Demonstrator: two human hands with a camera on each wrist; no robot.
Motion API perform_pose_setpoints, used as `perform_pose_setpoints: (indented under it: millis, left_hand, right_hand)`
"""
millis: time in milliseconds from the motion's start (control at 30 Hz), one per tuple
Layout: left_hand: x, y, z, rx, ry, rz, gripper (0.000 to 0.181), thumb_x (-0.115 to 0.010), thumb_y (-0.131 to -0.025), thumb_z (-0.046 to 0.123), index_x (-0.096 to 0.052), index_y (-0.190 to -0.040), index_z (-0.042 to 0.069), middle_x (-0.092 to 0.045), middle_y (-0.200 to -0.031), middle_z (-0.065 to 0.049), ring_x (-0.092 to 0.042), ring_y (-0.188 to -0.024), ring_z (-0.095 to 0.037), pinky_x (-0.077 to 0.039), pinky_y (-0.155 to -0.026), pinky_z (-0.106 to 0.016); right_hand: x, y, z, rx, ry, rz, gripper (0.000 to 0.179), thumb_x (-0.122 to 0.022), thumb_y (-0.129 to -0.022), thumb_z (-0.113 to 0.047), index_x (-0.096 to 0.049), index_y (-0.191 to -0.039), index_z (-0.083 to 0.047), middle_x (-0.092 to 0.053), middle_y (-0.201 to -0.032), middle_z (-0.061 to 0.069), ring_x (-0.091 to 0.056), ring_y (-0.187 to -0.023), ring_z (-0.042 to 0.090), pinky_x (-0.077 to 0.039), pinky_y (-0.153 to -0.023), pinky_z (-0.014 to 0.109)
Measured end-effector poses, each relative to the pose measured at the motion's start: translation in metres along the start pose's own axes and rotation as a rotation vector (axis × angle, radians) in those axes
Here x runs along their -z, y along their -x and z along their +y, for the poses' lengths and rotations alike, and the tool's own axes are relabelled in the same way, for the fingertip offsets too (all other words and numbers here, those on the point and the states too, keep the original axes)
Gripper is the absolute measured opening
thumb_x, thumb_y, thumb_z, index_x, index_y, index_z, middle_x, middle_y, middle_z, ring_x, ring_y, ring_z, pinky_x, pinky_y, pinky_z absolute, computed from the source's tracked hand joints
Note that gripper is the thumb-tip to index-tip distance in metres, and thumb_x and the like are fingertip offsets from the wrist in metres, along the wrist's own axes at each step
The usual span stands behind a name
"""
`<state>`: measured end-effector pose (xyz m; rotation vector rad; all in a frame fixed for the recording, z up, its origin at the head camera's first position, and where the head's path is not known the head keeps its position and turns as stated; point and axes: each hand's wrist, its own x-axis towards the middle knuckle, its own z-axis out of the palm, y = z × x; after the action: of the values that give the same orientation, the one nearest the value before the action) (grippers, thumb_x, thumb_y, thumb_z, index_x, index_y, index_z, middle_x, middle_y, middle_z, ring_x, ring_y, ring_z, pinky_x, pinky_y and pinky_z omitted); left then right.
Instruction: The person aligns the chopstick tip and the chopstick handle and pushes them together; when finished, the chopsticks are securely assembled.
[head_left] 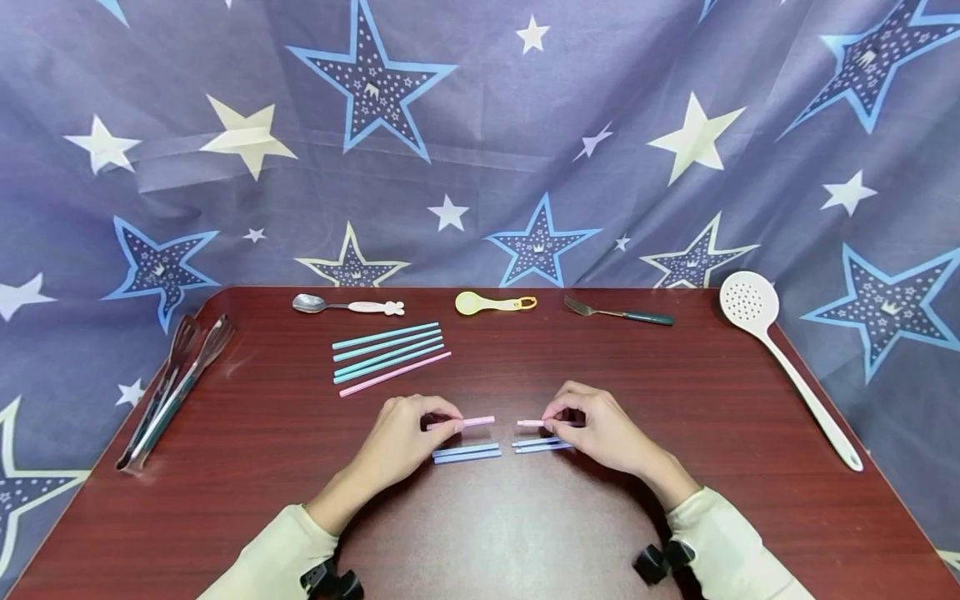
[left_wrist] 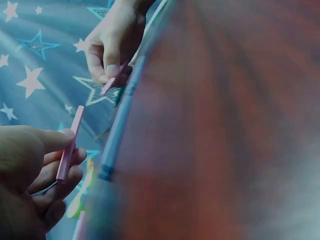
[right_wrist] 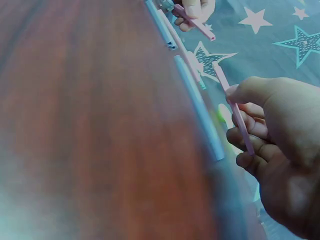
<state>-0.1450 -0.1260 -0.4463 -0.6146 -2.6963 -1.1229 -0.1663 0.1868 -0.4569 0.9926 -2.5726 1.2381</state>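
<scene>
Between thumb and fingers my left hand [head_left: 408,432] pinches a short pink straw piece [head_left: 480,421], which points toward the middle of the table. Opposite it, my right hand [head_left: 606,429] pinches another short pink straw piece [head_left: 529,423]. A gap separates the two pieces' inner ends. Just nearer to me lie short blue straw pieces: a pair [head_left: 467,454] by the left fingers and more blue pieces [head_left: 534,447] partly covered by the right hand. In the right wrist view the left-hand straw piece [right_wrist: 204,31] shows a hollow end.
Several long teal straws [head_left: 386,335] and one long pink straw [head_left: 395,374] lie behind my left hand. Along the back are a spoon [head_left: 360,307], a yellow measuring spoon [head_left: 495,303] and a fork [head_left: 618,312]. Tongs [head_left: 176,392] lie left; a white skimmer [head_left: 802,379] lies right.
</scene>
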Motion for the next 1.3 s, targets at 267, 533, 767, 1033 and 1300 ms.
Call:
perform_pose_setpoints:
  millis: [267,533,767,1033,1300]
  left_hand:
    - [0.013,-0.012,0.006,-0.034,0.088,0.026,0.003,-0.079,-0.093,0.022,-0.079,-0.090,0.023,-0.071,-0.071,0.013,-0.055,-0.060,0.000,-0.045,-0.057,-0.019]
    - [0.022,-0.026,0.016,-0.099,0.091,0.098,0.007,-0.078,-0.094,0.025,-0.080,-0.092,0.018,-0.070,-0.077,0.012,-0.051,-0.062,-0.003,-0.042,-0.057,-0.020]
    - [0.023,-0.027,0.017,-0.103,0.100,0.110,0.010,-0.078,-0.093,0.025,-0.080,-0.092,0.015,-0.071,-0.080,0.010,-0.051,-0.063,-0.002,-0.042,-0.057,-0.020]
    - [0.023,-0.025,0.019,-0.101,0.103,0.106,0.010,-0.079,-0.093,0.024,-0.080,-0.093,0.014,-0.071,-0.082,0.009,-0.052,-0.064,-0.002,-0.043,-0.057,-0.020]
    - [0.022,-0.025,0.019,-0.110,0.094,0.104,0.008,-0.079,-0.092,0.023,-0.080,-0.093,0.015,-0.071,-0.079,0.009,-0.051,-0.063,-0.002,-0.042,-0.057,-0.020]
  right_hand:
    - [0.012,-0.016,-0.012,-0.002,-0.047,0.076,0.017,-0.078,-0.088,-0.002,-0.076,-0.091,-0.019,-0.068,-0.090,-0.005,-0.057,-0.077,0.006,-0.049,-0.063,0.029]
    - [0.014,-0.033,-0.024,0.048,-0.082,0.133,0.013,-0.078,-0.089,-0.003,-0.076,-0.093,-0.015,-0.067,-0.090,-0.003,-0.058,-0.076,0.006,-0.048,-0.063,0.025]
    - [0.011,-0.037,-0.029,0.040,-0.103,0.146,0.010,-0.076,-0.090,-0.003,-0.076,-0.094,-0.013,-0.066,-0.092,-0.005,-0.060,-0.081,0.005,-0.051,-0.070,0.018]
    - [0.008,-0.036,-0.031,0.041,-0.107,0.151,0.011,-0.076,-0.090,-0.001,-0.076,-0.095,-0.011,-0.066,-0.092,-0.003,-0.059,-0.080,0.006,-0.051,-0.070,0.019]
    - [0.007,-0.036,-0.032,0.026,-0.102,0.131,0.010,-0.076,-0.091,-0.004,-0.075,-0.096,-0.013,-0.066,-0.093,-0.005,-0.059,-0.082,0.006,-0.051,-0.071,0.016]
